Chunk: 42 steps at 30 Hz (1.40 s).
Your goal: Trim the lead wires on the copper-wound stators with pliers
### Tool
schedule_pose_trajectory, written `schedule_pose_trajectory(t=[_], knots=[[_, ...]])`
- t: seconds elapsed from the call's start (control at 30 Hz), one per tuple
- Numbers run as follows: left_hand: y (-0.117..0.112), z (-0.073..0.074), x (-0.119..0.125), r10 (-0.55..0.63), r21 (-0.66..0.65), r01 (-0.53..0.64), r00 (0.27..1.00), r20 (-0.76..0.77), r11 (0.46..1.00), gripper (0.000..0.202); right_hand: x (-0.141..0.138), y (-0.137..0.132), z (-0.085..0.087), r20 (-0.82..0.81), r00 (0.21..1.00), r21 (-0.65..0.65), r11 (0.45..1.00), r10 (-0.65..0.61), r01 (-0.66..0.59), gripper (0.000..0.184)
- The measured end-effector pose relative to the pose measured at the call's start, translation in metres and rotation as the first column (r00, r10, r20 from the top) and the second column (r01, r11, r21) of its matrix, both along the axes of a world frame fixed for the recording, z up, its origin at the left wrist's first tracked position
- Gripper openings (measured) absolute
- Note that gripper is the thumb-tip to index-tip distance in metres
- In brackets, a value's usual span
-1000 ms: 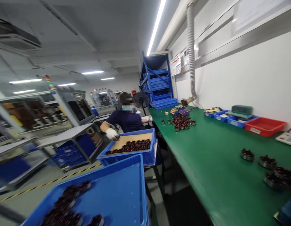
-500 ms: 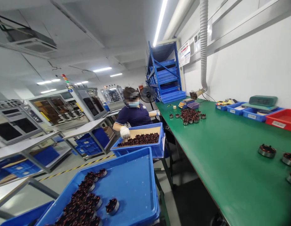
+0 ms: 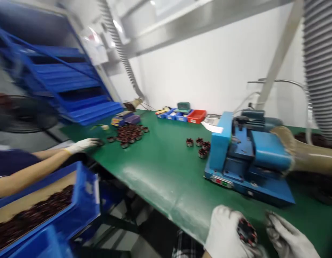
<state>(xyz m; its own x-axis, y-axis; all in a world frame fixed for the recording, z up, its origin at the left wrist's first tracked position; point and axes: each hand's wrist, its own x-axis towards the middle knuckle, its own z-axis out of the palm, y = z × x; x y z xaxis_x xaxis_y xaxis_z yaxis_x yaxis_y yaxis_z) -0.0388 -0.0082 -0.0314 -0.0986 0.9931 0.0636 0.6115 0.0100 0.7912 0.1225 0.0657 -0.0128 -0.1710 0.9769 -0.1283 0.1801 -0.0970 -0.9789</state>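
Note:
My left hand (image 3: 225, 231), in a white glove, is closed around a motor stator (image 3: 247, 232) with dark windings and copper-coloured bits, at the table's near edge. Just right of it is my right hand (image 3: 291, 238), also gloved, with grey-stained fingertips. Its fingers are somewhat blurred and partly spread, and I see nothing between them. Beyond both hands stands a blue machine (image 3: 243, 154) with a red and a green button on its front. A few more stators (image 3: 202, 153) sit left of this machine.
A green table (image 3: 155, 157) runs away to the left, bearing a heap of stators (image 3: 129, 133) and small bins, one a red bin (image 3: 197, 116). A co-worker's gloved hand (image 3: 84, 145) rests at its left edge. A blue crate (image 3: 82, 200) of stators stands lower left. A grey hose (image 3: 323, 68) hangs right.
The view has swung right and down, from the crates and co-worker to the blue machine. Both my hands have come into view, the left one with a stator in it.

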Motion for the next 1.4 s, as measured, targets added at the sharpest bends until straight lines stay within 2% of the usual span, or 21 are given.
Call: schedule_pose_trajectory(t=[0.03,0.1,0.13,0.17,0.2,0.23,0.27,0.33,0.4,0.47,0.57,0.67,0.8,0.87,0.93,0.97,1.03,1.07,1.13,1.23,1.4], knots=[[0.000,-0.001,0.001,0.070,0.086,-0.066,0.996,-0.051,0.994,0.053,0.010,-0.002,0.006,-0.138,0.986,-0.063,0.994,-0.095,0.087,0.038],[-0.002,0.001,0.002,0.154,0.241,-0.123,0.982,-0.112,0.963,0.056,0.021,-0.006,0.018,-0.350,0.891,-0.173,0.955,-0.289,0.242,0.037],[-0.004,0.004,0.002,0.178,0.298,-0.130,0.974,-0.140,0.946,0.060,0.023,-0.009,0.022,-0.367,0.869,-0.189,0.941,-0.331,0.279,0.036],[-0.007,0.007,0.001,0.175,0.331,-0.112,0.970,-0.167,0.937,0.064,0.024,-0.013,0.025,-0.310,0.896,-0.161,0.947,-0.317,0.279,0.035],[-0.010,0.010,0.000,0.158,0.348,-0.080,0.967,-0.201,0.934,0.069,0.023,-0.017,0.026,-0.213,0.947,-0.105,0.970,-0.239,0.221,0.033],[-0.013,0.012,-0.002,0.122,0.353,-0.031,0.964,-0.238,0.935,0.073,0.022,-0.022,0.025,-0.095,0.991,-0.041,0.995,-0.099,0.095,0.032],[-0.015,0.014,-0.004,0.077,0.348,0.022,0.960,-0.269,0.937,0.076,0.019,-0.027,0.022,0.030,0.996,0.024,0.996,0.081,-0.081,0.031],[-0.018,0.015,-0.007,-0.031,0.326,0.132,0.954,-0.297,0.936,0.083,0.014,-0.036,0.015,0.240,0.896,0.136,0.901,0.373,-0.412,0.030],[-0.018,0.014,-0.010,-0.108,0.300,0.186,0.960,-0.259,0.936,0.096,0.008,-0.043,0.007,0.358,0.818,0.250,0.797,0.451,-0.549,0.022],[-0.016,0.013,-0.010,-0.124,0.260,0.171,0.975,-0.185,0.950,0.107,0.003,-0.048,0.001,0.409,0.835,0.351,0.781,0.369,-0.517,0.015],[-0.010,0.014,-0.006,-0.053,0.145,0.069,0.993,-0.108,0.987,0.088,0.000,-0.053,-0.009,0.481,0.845,0.408,0.793,0.235,-0.453,0.022],[-0.009,0.014,-0.003,0.016,0.062,-0.008,0.991,-0.135,0.998,0.071,0.004,-0.054,-0.018,0.611,0.777,0.372,0.811,0.152,-0.451,0.024],[-0.012,0.011,-0.008,-0.048,0.028,0.054,0.982,-0.182,0.998,0.079,0.015,-0.046,-0.016,0.751,0.659,0.371,0.807,0.030,-0.459,0.027],[-0.012,0.011,-0.013,-0.097,-0.017,0.096,0.982,-0.165,0.995,0.081,0.019,-0.040,-0.006,0.709,0.704,0.460,0.775,-0.028,-0.432,0.025],[-0.010,0.012,-0.015,-0.116,-0.045,0.111,0.984,-0.135,0.993,0.080,0.017,-0.035,0.006,0.598,0.801,0.584,0.684,0.002,-0.438,0.020],[-0.009,0.012,-0.015,-0.108,-0.041,0.104,0.986,-0.124,0.994,0.080,0.013,-0.033,0.010,0.571,0.820,0.621,0.630,0.046,-0.467,0.020],[-0.007,0.011,-0.014,-0.065,0.008,0.067,0.991,-0.117,0.998,0.078,0.003,-0.031,0.015,0.623,0.777,0.618,0.549,0.096,-0.563,0.031],[-0.006,0.010,-0.012,-0.041,0.049,0.047,0.992,-0.116,0.998,0.074,-0.002,-0.031,0.015,0.680,0.728,0.581,0.543,0.086,-0.607,0.036],[-0.006,0.008,-0.010,0.019,0.155,-0.002,0.994,-0.110,0.988,0.061,-0.011,-0.032,0.011,0.779,0.623,0.466,0.599,0.071,-0.651,0.034],[-0.007,0.005,-0.006,0.098,0.305,-0.069,0.992,-0.082,0.950,0.045,-0.015,-0.034,0.003,0.826,0.555,0.367,0.652,0.100,-0.663,0.028],[-0.010,0.004,-0.003,0.104,0.319,-0.071,0.991,-0.089,0.945,0.047,0.016,-0.023,-0.005,0.831,0.554,0.424,0.587,0.050,-0.689,0.029]])
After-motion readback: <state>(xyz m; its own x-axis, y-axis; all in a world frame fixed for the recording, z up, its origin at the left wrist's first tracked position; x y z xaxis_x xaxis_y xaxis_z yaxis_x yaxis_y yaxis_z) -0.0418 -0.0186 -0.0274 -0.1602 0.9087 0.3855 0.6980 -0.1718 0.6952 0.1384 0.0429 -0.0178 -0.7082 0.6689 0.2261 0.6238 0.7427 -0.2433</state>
